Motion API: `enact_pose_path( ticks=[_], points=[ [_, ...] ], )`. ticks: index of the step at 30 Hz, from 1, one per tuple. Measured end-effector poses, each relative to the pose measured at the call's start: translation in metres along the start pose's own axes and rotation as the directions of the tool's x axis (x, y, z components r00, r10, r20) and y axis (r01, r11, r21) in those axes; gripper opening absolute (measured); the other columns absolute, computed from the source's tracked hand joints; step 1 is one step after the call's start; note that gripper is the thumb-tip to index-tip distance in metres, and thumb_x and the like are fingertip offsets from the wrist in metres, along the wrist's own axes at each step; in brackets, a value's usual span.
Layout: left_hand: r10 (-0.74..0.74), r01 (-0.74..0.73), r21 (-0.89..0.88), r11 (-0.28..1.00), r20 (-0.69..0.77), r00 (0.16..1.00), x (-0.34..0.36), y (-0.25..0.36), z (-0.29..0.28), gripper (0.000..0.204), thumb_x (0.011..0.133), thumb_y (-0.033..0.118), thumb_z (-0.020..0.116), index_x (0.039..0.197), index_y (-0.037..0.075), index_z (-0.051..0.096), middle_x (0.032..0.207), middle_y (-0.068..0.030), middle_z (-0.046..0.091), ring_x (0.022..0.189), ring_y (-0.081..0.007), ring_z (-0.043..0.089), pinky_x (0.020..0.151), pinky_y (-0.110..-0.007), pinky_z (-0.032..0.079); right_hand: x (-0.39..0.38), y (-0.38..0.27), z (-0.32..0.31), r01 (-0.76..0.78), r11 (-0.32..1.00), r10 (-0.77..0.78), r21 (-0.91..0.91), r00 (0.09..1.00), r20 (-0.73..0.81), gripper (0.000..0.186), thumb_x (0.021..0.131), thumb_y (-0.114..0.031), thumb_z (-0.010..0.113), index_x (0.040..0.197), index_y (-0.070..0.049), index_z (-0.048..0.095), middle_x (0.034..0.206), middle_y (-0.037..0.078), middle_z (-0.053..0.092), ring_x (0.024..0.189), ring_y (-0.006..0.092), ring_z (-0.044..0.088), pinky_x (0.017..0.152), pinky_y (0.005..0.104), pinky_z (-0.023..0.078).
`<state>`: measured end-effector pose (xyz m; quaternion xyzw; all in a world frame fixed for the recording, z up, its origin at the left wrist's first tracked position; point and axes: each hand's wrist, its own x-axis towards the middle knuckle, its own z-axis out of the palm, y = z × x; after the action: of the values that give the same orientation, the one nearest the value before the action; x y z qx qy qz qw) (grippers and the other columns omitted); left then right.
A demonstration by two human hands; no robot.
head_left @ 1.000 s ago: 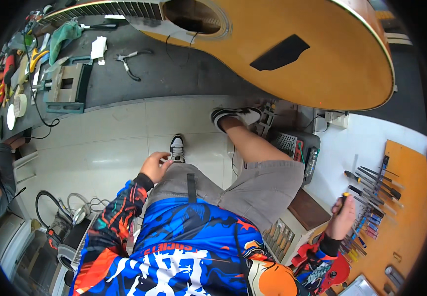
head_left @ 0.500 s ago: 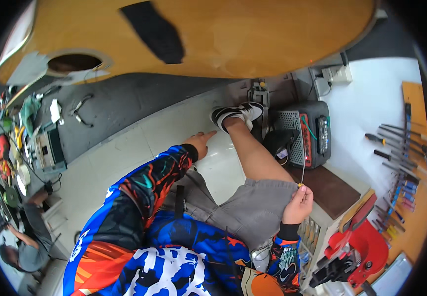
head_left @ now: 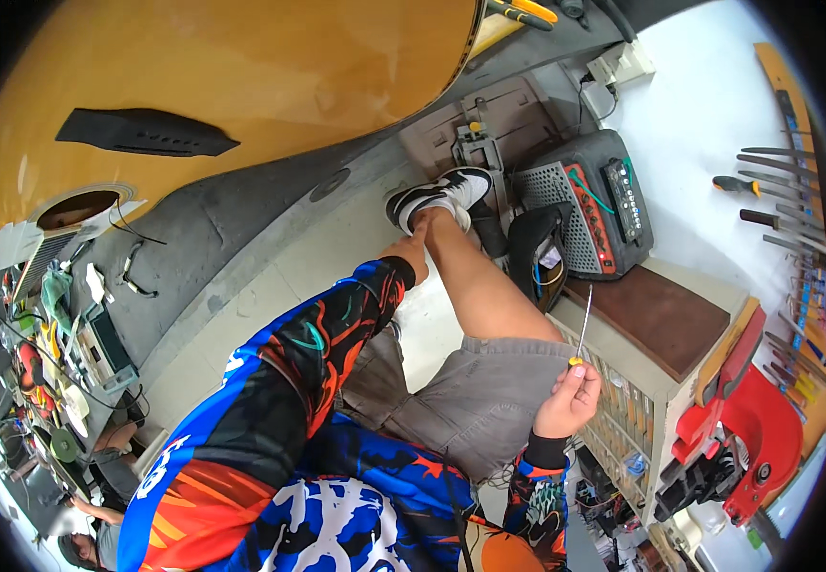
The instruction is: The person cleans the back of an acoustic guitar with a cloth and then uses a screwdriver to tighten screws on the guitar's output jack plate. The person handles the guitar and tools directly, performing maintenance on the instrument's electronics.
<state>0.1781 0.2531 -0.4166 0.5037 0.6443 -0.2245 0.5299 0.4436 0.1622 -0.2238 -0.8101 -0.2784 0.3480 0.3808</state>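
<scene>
My left hand [head_left: 413, 253] reaches down to my lower leg, its index finger stretched out at the ankle just above a black-and-white sneaker [head_left: 441, 197]. It holds nothing, though its other fingers are partly hidden. Off to the right, beside my knee, my right hand [head_left: 570, 400] is closed on a slim metal-shafted tool [head_left: 585, 324] with a yellow end. The shaft points up and away from me; whatever lies inside the fist is hidden. At the upper left lies an acoustic guitar body [head_left: 270, 71] with a dark bridge [head_left: 146, 132] and a round soundhole [head_left: 79, 209].
A grey amplifier [head_left: 565, 205] with a red panel stands right of my leg, near a brown board [head_left: 656, 319]. Files hang on a wall rack [head_left: 785, 105]. A red machine [head_left: 761, 448] is at lower right. Tools crowd the left bench [head_left: 170, 248]; another person [head_left: 98, 543] is beyond.
My left hand has moved from above the floor beside the shoe to my ankle. The view has shifted, showing the guitar farther left. My right hand still grips the tool.
</scene>
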Motion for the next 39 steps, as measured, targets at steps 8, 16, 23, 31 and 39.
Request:
enact_pose_path(
  ticks=[8,16,23,31,39],
  points=[
    [-0.04,0.04,0.041,0.998,-0.013,0.999,0.004,0.002,-0.008,0.086,0.083,0.01,0.053,0.156,0.018,0.009,0.118,-0.0259,0.063,0.108,-0.0408,0.063,0.093,-0.047,0.05,0.001,-0.004,-0.002,-0.02,0.999,0.017,0.039,0.998,0.061,0.016,0.099,-0.016,0.055,0.103,0.0,0.054,0.078,0.0,0.053,0.067,0.0053,0.045,0.058,0.0202,0.036],
    [-0.063,0.056,-0.065,0.996,-0.099,0.993,-0.012,0.001,0.012,0.087,0.081,0.012,0.057,0.155,0.021,0.013,0.113,-0.0274,0.065,0.105,-0.0421,0.064,0.092,-0.049,0.051,0.012,0.004,-0.006,0.045,0.998,-0.041,-0.043,0.995,0.089,0.017,0.1,-0.017,0.055,0.1,0.0,0.056,0.078,0.0,0.054,0.065,0.0053,0.045,0.058,0.02,0.036],
    [-0.047,0.032,-0.133,0.991,-0.114,0.992,0.0,-0.002,0.011,0.083,0.081,0.013,0.057,0.153,0.027,0.017,0.112,-0.0285,0.065,0.104,-0.0425,0.064,0.092,-0.049,0.051,0.015,0.01,-0.008,0.036,0.998,-0.032,-0.046,0.996,0.085,0.016,0.099,-0.016,0.056,0.101,0.0,0.057,0.084,0.002,0.058,0.068,0.0053,0.047,0.06,0.0203,0.038],
    [-0.106,0.109,0.007,0.994,-0.171,0.979,0.015,0.004,0.006,0.076,0.087,0.013,0.05,0.153,0.031,0.018,0.114,-0.0222,0.065,0.104,-0.0389,0.065,0.088,-0.047,0.053,0.017,0.016,-0.011,-0.001,1.0,0.003,-0.023,0.995,0.104,0.018,0.098,-0.014,0.058,0.104,0.003,0.057,0.092,0.005,0.062,0.076,0.0071,0.052,0.066,0.0212,0.042],
    [0.003,0.048,0.301,0.952,-0.167,0.986,0.015,0.006,-0.018,0.072,0.091,0.01,0.044,0.155,0.033,0.019,0.11,-0.0177,0.069,0.098,-0.0356,0.069,0.086,-0.046,0.054,0.017,0.017,-0.012,0.007,0.999,-0.004,-0.031,0.995,0.096,0.02,0.097,-0.015,0.06,0.104,0.003,0.058,0.093,0.006,0.063,0.08,0.0089,0.054,0.07,0.0222,0.044]
  ],
)
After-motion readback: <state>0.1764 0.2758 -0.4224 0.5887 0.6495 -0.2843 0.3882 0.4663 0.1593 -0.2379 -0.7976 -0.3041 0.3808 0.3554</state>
